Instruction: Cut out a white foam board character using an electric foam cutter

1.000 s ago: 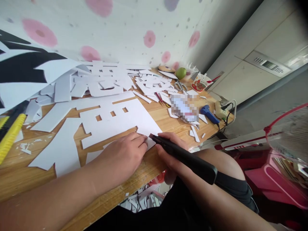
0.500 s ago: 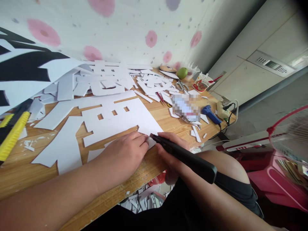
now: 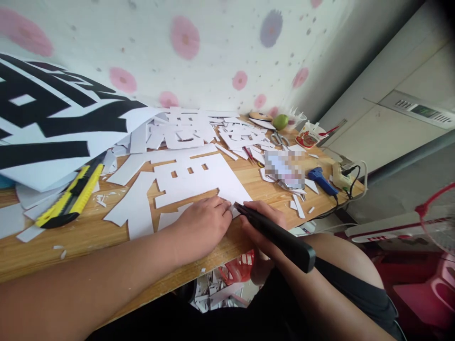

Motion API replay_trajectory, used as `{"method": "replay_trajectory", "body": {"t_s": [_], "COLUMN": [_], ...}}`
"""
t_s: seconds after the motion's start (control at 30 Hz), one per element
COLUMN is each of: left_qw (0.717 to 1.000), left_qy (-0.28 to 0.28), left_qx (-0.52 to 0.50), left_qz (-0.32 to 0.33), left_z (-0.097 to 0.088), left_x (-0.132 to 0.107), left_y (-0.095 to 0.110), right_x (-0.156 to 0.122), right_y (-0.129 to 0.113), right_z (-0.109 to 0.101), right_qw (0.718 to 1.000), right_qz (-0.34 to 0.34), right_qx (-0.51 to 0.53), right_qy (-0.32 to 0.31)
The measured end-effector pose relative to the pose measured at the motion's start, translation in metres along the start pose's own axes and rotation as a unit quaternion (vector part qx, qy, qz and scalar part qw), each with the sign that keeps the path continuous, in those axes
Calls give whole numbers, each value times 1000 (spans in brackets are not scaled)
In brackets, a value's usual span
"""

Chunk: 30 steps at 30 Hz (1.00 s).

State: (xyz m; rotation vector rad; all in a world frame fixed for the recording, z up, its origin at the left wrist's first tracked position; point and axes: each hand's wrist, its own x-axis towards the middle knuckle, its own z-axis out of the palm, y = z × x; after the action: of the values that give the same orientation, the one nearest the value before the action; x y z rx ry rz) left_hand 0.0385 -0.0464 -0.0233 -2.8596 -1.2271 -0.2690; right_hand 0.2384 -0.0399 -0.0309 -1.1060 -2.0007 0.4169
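view swung left | yellow cutter point(image 3: 73, 199) now whole | more printed sheet point(image 3: 71, 134) | red basket point(image 3: 239, 269) (probably) more exposed

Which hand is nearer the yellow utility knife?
Left. The left hand, on the white board, is right of the yellow utility knife; the right hand, holding a black tool, is farther right.

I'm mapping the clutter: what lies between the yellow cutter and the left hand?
In the head view, small white shavings, then white cut-out pieces, lie between the yellow cutter and left hand.

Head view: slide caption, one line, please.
Left hand on a cut-out white sheet, right hand holding a black tool close beside it, yellow utility knife on the wooden table.
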Motion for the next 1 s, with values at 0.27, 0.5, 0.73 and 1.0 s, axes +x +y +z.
{"method": "replay_trajectory", "body": {"t_s": [0.27, 0.5, 0.73, 1.0], "left_qw": [1000, 1000, 999, 1000], "left_qy": [-23, -20, -16, 1], "left_qx": [-10, -19, -37, -22], "left_qz": [-12, 4, -7, 2], "left_z": [0, 1, -1, -3], "left_x": [2, 2, 6, 6], "left_y": [0, -5, -5, -9], "right_x": [-11, -19, -30, -29], "right_y": [-4, -15, -22, 12], "right_z": [-1, -4, 0, -9], "right_qw": [1000, 999, 998, 967], "right_qz": [-1, 25, 36, 174], "right_qx": [-21, -32, -40, 83], "right_qy": [0, -9, 11, 168]}}
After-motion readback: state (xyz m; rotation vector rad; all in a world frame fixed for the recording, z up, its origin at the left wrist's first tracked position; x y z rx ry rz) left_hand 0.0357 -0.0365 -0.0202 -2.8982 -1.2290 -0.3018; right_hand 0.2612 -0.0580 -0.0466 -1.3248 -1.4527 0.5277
